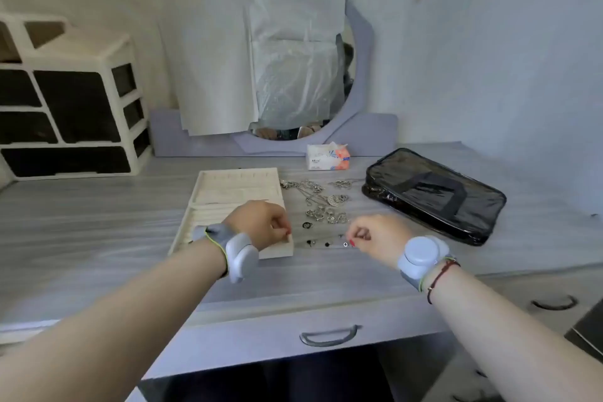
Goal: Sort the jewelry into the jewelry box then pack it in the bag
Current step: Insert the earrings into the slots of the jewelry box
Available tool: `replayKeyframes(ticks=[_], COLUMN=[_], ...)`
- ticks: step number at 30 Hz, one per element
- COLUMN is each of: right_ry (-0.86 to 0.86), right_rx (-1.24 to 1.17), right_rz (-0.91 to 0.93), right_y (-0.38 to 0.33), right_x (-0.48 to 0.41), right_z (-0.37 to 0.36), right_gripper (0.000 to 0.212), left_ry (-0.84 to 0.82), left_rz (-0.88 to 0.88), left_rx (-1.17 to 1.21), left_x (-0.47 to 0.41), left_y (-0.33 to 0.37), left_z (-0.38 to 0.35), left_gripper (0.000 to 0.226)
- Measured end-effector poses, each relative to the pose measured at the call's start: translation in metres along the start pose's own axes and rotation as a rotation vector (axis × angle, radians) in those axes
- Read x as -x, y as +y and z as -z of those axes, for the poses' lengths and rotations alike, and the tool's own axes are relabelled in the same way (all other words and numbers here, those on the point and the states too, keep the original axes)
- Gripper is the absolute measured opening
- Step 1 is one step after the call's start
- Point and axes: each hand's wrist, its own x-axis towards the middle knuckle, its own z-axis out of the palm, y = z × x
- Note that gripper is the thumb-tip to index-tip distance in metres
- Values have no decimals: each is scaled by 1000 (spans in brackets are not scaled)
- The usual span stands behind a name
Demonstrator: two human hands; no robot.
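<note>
Forearms reach over desk [98, 232]. Both hands curled: left hand [261, 222] above box [228, 189] corner, right hand [375, 237] by small ring [345, 244]; grip contents unclear. Jewelry [321, 202] between box and bag [434, 196]. Lift pieces singly, avoiding tangles.

Jewelry box [235, 186] corner behind left hand [261, 223], right hand's [375, 238] pinch, perhaps ring, unclear

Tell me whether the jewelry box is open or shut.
Open. The jewelry box lies flat on the table with its cream padded slots and compartments exposed; no lid covers them.
</note>
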Motion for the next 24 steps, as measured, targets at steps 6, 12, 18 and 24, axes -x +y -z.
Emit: replayKeyframes(ticks=[6, 12, 18, 24], right_ry=[13, -6, 37, 35], right_rx=[-71, -48, -19, -40], right_rz=[-35, 10, 70, 128], right_y=[15, 16, 17, 21], right_x=[-9, -24, -41, -53], right_z=[-17, -24, -27, -30], right_gripper=[13, 11, 11, 11], left_ry=[-9, -25, -72, -97], left_rz=[-43, -84, -124, -105], left_rx=[-33, -115, -180, -99], left_x=[-14, -42, -59, -66], left_y=[3, 5, 15, 14], left_z=[-20, -35, -52, -60], left_gripper=[8, 7, 15, 13])
